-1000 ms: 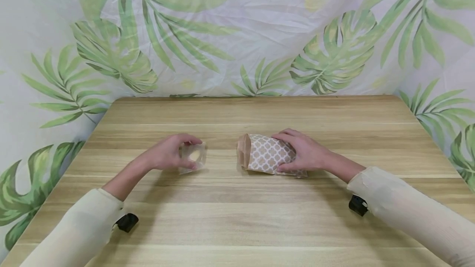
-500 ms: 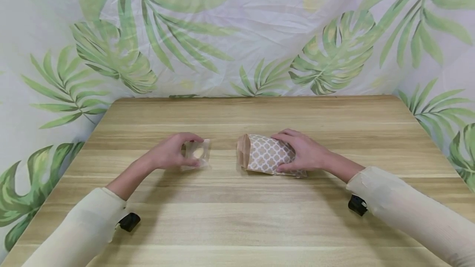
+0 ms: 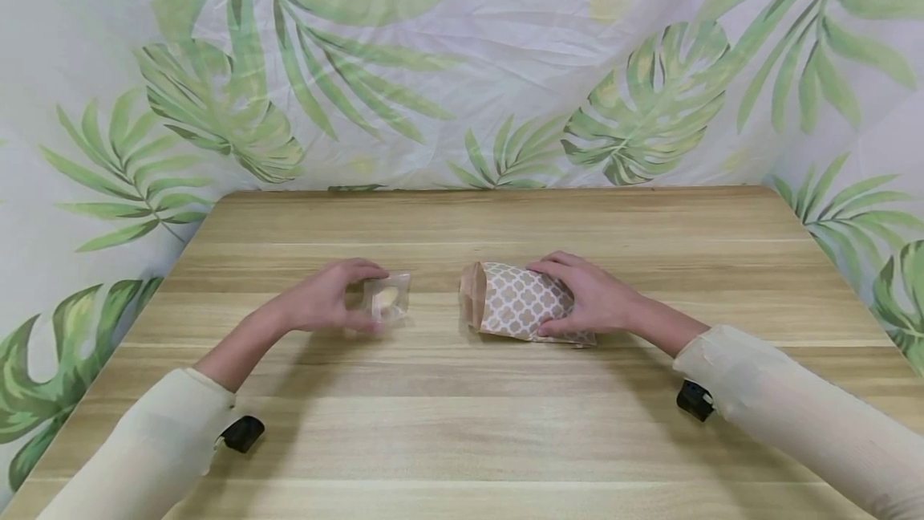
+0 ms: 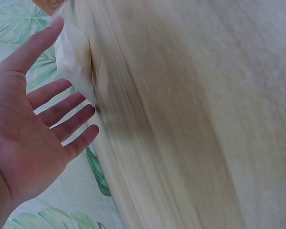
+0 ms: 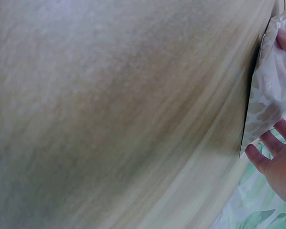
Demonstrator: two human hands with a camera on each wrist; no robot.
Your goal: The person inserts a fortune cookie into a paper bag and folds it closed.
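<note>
A small clear plastic packet [image 3: 391,298] with a pale round piece inside lies on the table left of centre; the left wrist view shows it as a whitish wrapper [image 4: 74,56]. Just left of it is my left hand [image 3: 328,295], its fingers spread and nearly straight, thumb and fingertips close to the packet's edge. On the right, my right hand [image 3: 595,295] grips a brown paper bag [image 3: 516,299] with a white lattice pattern. The bag lies on its side, its mouth facing left towards the packet. Thumb and fingers hold opposite sides of the bag [image 5: 271,90] in the right wrist view.
The wood-grain table [image 3: 462,424] runs back to a leaf-printed cloth [image 3: 433,62] behind it. Black wrist cameras hang under both cream sleeves [image 3: 144,432], low over the table.
My left hand first carried the packet slightly right, then let it go and drew back a little to the left. My right hand and the paper bag have stayed in place.
</note>
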